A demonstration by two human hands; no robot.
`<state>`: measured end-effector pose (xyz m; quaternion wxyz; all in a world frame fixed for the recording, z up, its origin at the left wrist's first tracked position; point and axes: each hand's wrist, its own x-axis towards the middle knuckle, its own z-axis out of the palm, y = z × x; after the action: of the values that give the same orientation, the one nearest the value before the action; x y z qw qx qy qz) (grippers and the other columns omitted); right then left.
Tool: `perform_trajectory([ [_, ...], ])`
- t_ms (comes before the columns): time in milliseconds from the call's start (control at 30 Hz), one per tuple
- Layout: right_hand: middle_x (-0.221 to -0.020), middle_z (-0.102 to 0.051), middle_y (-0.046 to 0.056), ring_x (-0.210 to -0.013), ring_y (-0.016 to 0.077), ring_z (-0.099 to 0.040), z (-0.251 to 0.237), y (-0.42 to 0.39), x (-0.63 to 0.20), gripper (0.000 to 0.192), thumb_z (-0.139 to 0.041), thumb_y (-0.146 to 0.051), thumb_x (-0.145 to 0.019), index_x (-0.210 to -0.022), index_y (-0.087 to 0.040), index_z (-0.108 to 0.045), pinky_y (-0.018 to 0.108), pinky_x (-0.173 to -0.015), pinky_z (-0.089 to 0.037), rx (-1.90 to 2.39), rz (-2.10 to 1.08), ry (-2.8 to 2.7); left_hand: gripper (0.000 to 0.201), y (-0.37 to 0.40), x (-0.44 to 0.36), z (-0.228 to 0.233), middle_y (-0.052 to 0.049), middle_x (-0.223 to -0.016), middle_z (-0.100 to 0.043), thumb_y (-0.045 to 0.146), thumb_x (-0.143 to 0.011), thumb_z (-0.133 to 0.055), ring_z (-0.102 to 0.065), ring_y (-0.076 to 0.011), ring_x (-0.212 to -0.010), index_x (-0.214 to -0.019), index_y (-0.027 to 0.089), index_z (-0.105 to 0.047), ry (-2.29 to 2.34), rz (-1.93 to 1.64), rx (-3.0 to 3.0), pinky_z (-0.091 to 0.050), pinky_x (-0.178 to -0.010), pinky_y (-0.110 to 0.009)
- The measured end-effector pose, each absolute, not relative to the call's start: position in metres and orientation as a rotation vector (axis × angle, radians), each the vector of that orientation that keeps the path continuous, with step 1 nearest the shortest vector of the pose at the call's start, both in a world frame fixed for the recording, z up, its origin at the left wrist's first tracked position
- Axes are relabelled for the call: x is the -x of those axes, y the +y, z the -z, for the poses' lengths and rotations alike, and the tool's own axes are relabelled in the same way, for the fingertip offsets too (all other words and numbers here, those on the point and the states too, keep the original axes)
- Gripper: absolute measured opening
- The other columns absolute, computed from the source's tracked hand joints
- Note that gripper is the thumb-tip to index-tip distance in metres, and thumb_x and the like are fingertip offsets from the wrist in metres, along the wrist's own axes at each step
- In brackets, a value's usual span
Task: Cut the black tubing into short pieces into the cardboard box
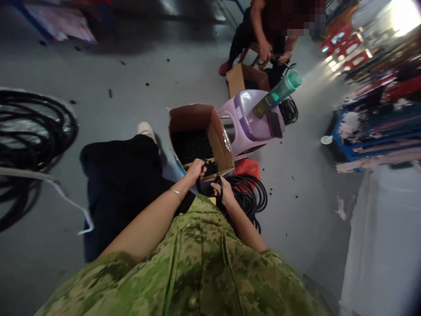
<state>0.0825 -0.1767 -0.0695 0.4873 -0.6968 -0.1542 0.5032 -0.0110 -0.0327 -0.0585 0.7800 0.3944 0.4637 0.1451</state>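
Box point(189, 116) matt cardboard; stool point(249, 106) smooth glossy plastic; tubing point(261, 195) smooth, rubbery-looking.

Green camouflage shirt point(197, 263), dark trousers point(125, 175), silvery bracelet point(177, 192).

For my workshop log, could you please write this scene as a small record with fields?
Left hand: at the nearer cardboard box; grip unclear
Right hand: holding a dark looped item
Nearer cardboard box: open, small black pieces inside
Purple stool: beside the box, bearing a green bottle and a dark flat object
Coil: black tubing or cable beside the right hand
Co-worker: beyond the stool
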Motion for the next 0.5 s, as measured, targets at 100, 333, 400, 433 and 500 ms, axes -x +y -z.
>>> perform_trajectory([
  [100, -0.063, -0.061, -0.006, -0.045, 0.0074, -0.05, 0.067, -0.18, -0.089, 0.067, -0.073, -0.035, -0.066, -0.128, -0.016, -0.058, 0.019, -0.044, -0.033, 1.703, -1.19, -0.403, 0.01, -0.033, 0.01, 0.056, 0.005, -0.059, -0.053, 0.021, -0.086, -0.049, -0.038, -0.006, -0.037, -0.077, 0.02, -0.045, 0.969, -0.405, -0.718, -0.029, -0.039, -0.019],
  [333, -0.072, -0.066, -0.003, -0.05, 0.0086, -0.052, 0.071, -0.178, -0.093, 0.063, -0.071, -0.034, -0.066, -0.126, -0.018, -0.061, 0.02, -0.048, -0.038, 1.787, -1.182, -0.498, 0.014, -0.031, 0.013, 0.049, 0.004, -0.062, -0.058, 0.025, -0.083, -0.067, -0.048, -0.0065, -0.044, -0.086, 0.018, -0.055, 0.932, -0.491, -0.583, -0.035, -0.044, -0.017],
  [400, -0.07, -0.065, -0.003, -0.05, 0.0096, -0.051, 0.075, -0.179, -0.09, 0.061, -0.071, -0.035, -0.066, -0.124, -0.019, -0.062, 0.021, -0.049, -0.04, 1.847, -1.227, -0.56, 0.012, -0.028, 0.013, 0.046, 0.004, -0.061, -0.056, 0.025, -0.085, -0.064, -0.045, -0.0059, -0.043, -0.087, 0.018, -0.055, 0.964, -0.565, -0.551, -0.033, -0.043, -0.017],
  [433, -0.068, -0.064, -0.004, -0.051, 0.0104, -0.051, 0.078, -0.18, -0.088, 0.058, -0.071, -0.035, -0.066, -0.122, -0.019, -0.064, 0.022, -0.05, -0.041, 1.877, -1.249, -0.604, 0.01, -0.026, 0.014, 0.044, 0.005, -0.06, -0.055, 0.024, -0.087, -0.062, -0.044, -0.0055, -0.042, -0.086, 0.018, -0.055, 0.999, -0.621, -0.535, -0.032, -0.042, -0.017],
  [500, -0.066, -0.063, -0.004, -0.054, 0.0126, -0.053, 0.082, -0.185, -0.086, 0.051, -0.071, -0.036, -0.067, -0.116, -0.019, -0.067, 0.024, -0.054, -0.044, 1.932, -1.273, -0.715, 0.007, -0.021, 0.015, 0.04, 0.006, -0.059, -0.053, 0.021, -0.089, -0.058, -0.041, -0.0046, -0.041, -0.085, 0.018, -0.054, 1.091, -0.758, -0.502, -0.029, -0.042, -0.016],
])
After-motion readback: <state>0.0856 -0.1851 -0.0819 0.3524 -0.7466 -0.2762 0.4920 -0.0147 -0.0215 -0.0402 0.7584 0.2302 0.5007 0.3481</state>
